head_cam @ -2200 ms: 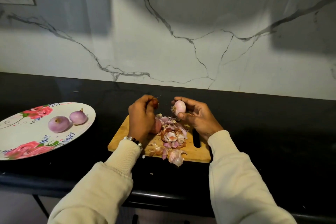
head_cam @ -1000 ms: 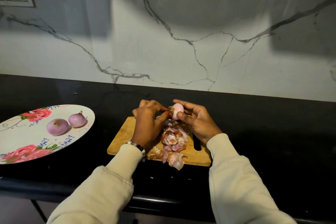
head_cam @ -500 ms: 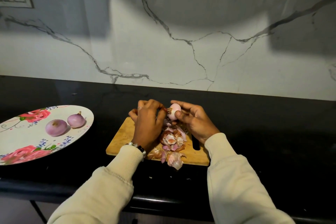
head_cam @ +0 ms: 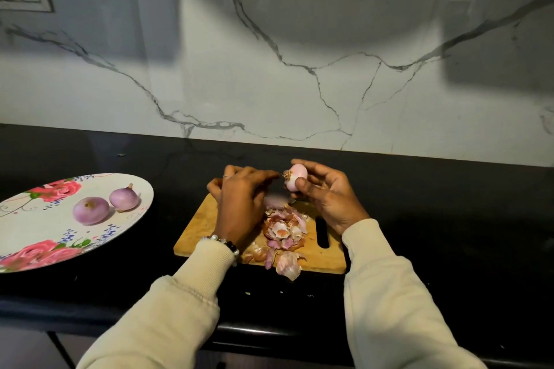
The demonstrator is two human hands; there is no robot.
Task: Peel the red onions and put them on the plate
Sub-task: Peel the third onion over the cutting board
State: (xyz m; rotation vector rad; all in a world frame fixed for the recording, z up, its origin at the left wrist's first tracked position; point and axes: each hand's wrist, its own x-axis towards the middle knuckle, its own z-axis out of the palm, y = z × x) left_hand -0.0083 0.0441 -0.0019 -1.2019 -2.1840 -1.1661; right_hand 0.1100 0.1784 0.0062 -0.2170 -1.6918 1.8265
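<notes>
My right hand (head_cam: 326, 201) grips a small, mostly peeled pink onion (head_cam: 297, 176) above the far edge of the wooden cutting board (head_cam: 204, 225). The onion's brown root end points left. My left hand (head_cam: 239, 201) hovers over the board with its fingers stretched toward that root end, and a small gap shows between fingertips and onion. A blurred pink piece (head_cam: 274, 201) sits below the hands. Two peeled onions (head_cam: 91, 210) (head_cam: 124, 198) lie on the floral plate (head_cam: 30, 228) at the left.
A heap of onion skins (head_cam: 284, 229) covers the board's middle and spills over its near edge. The board and plate rest on a black counter (head_cam: 449, 234) backed by a white marble wall (head_cam: 299, 69). Small skin crumbs dot the counter's front edge.
My left fingers, which were pinching at the onion's root end, have drawn slightly away to the left. The right hand still holds the onion in nearly the same spot.
</notes>
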